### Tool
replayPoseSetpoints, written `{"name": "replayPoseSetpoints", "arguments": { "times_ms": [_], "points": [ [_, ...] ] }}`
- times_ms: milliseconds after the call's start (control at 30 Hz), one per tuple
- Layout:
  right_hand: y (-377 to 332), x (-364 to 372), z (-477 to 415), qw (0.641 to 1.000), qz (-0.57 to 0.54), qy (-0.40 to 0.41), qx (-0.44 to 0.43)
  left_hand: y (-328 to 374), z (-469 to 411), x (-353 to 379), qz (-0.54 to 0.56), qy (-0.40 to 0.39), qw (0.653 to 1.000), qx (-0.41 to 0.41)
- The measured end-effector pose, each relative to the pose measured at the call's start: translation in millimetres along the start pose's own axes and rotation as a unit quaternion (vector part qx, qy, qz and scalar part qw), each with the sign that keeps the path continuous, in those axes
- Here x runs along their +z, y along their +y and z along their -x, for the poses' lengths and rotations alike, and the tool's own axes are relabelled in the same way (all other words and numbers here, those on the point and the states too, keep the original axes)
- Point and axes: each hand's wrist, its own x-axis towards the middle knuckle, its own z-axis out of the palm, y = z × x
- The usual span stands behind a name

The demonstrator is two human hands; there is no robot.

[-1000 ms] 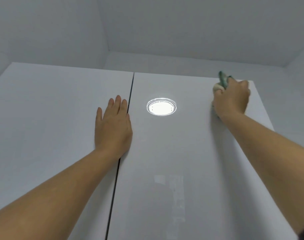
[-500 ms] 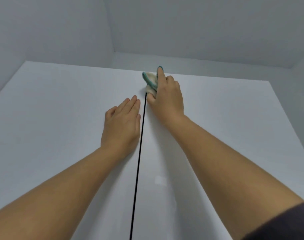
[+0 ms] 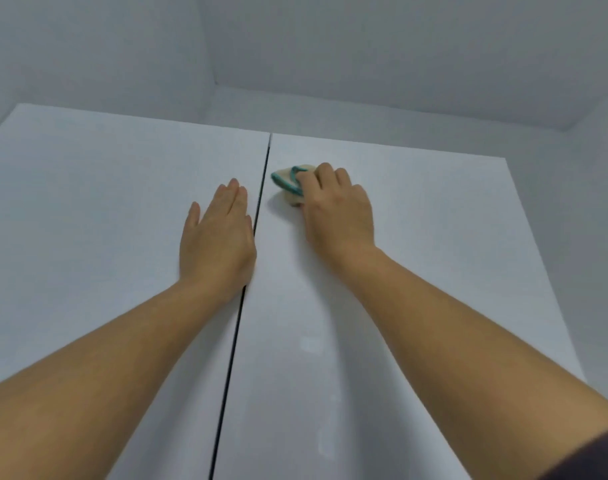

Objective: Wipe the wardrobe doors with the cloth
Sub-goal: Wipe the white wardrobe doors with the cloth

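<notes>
Two glossy white wardrobe doors fill the view, the left door (image 3: 105, 209) and the right door (image 3: 434, 237), split by a thin dark gap. My right hand (image 3: 337, 209) grips a bunched cream cloth with a teal edge (image 3: 290, 183) and presses it on the right door, just right of the gap and a little below the top edge. My left hand (image 3: 219, 237) lies flat with straight fingers on the left door, its edge along the gap.
Above the doors' top edge are grey wall (image 3: 399, 57) and a ceiling corner. The right door's outer edge (image 3: 538, 265) meets a grey side wall. A faint light patch (image 3: 311, 344) reflects low on the right door.
My right hand swept the cloth from the right door's top right corner left to the gap, then came down slightly to the right of it. The view shifted; my left hand stayed flat.
</notes>
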Motion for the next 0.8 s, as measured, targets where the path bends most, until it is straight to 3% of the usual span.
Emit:
{"name": "replayPoseSetpoints", "arguments": {
  "times_ms": [400,800],
  "points": [
    [166.8,-20.7,58.9,0.972,0.092,-0.032,0.216,10.6,9.4,8.7,0.01,0.022,0.999,-0.038],
    [208.8,-42.1,97.7,0.924,0.025,-0.041,0.378,5.4,8.9,9.0,0.015,0.022,0.999,-0.023]
  ]
}}
